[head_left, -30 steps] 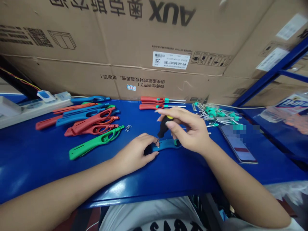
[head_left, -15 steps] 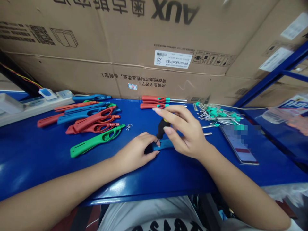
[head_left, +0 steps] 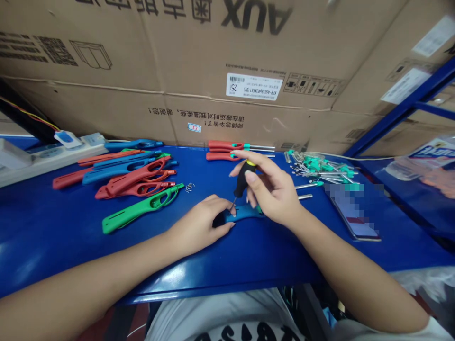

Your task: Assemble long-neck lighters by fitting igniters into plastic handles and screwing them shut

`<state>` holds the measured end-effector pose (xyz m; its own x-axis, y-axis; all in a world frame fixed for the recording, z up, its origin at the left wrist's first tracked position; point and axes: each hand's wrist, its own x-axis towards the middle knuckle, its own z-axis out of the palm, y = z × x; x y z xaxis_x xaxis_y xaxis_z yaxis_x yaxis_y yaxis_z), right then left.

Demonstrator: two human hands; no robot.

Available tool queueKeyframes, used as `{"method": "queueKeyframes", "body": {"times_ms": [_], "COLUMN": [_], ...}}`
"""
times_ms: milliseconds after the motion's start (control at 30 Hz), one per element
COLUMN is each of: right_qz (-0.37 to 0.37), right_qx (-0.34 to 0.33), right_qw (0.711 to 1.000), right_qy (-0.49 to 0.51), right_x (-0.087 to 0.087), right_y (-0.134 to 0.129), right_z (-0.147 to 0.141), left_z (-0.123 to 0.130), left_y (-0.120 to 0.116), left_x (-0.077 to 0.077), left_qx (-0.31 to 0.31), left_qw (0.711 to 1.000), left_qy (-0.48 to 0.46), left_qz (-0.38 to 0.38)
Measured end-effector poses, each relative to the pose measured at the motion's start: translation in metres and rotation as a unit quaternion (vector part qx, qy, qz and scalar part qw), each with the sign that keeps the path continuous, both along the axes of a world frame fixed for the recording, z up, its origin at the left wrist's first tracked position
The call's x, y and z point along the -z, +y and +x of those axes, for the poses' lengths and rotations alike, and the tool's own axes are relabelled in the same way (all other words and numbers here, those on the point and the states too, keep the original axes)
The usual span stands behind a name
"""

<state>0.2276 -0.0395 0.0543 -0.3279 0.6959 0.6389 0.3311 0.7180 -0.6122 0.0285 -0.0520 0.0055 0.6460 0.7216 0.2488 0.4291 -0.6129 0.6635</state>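
A blue gas lighter (head_left: pixel 243 214) lies flat on the blue table, its far end partly covered by my right hand. Thumb and fingers of my left hand (head_left: pixel 206 219) are closed round its near-left end. In my right hand (head_left: pixel 272 189) is a small black screwdriver (head_left: pixel 242 181) with a yellow band, tilted, its tip down on the lighter beside my left fingertips. A few tiny screws (head_left: pixel 189 187) lie loose left of the hands. Beyond them rest several red, blue and green lighter casings (head_left: pixel 142 208).
Two red lighters (head_left: pixel 222 156) with metal tubes lie at the back by a large cardboard box (head_left: pixel 192 61). Teal-and-metal lighter parts (head_left: pixel 320 166) are heaped at the right, near a phone (head_left: pixel 351 213). A white power strip (head_left: pixel 53 158) runs along the back left.
My right hand has shifted its fingers on the screwdriver, showing more of the handle, which leans a little more to the right. My left hand stays on the blue lighter.
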Motion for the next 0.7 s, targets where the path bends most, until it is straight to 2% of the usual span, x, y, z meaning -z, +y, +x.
{"method": "queueKeyframes", "body": {"times_ms": [67,133,200,333,400,500,567,667,700], "right_qz": [0.08,0.176,0.192,0.084,0.132,0.257,0.235,0.095,0.075], "right_qx": [0.078,0.141,0.12,0.002,0.029,0.111,0.103,0.026,0.015], "right_qw": [0.994,0.974,0.973,0.996,0.99,0.959,0.965,0.994,0.996], "right_qy": [0.002,-0.019,-0.042,-0.04,-0.033,-0.048,-0.062,-0.045,-0.034], "right_x": [0.002,0.002,-0.001,-0.006,-0.006,-0.004,-0.004,-0.004,-0.004], "right_y": [0.002,0.001,-0.002,-0.009,-0.011,-0.013,-0.015,-0.014,-0.013], "right_z": [0.001,0.001,0.001,-0.003,-0.005,-0.007,-0.007,-0.008,-0.007], "left_z": [0.0,0.0,0.0,0.0,0.0,0.0,0.0,0.001,0.001], "left_y": [0.0,0.0,0.0,0.0,0.0,0.0,0.0,0.0,0.0], "left_x": [0.001,0.001,0.001,0.002,0.003,0.003,0.002,0.001,0.001], "left_qx": [0.001,0.001,0.0,0.0,-0.002,-0.005,-0.006,-0.006,-0.004], "left_qw": [1.0,1.0,1.0,1.0,1.0,1.0,1.0,1.0,1.0], "left_qy": [-0.001,-0.001,-0.001,-0.002,-0.003,-0.005,-0.002,0.002,0.001], "left_qz": [0.003,0.007,0.005,0.001,0.004,0.006,0.003,0.003,0.005]}}
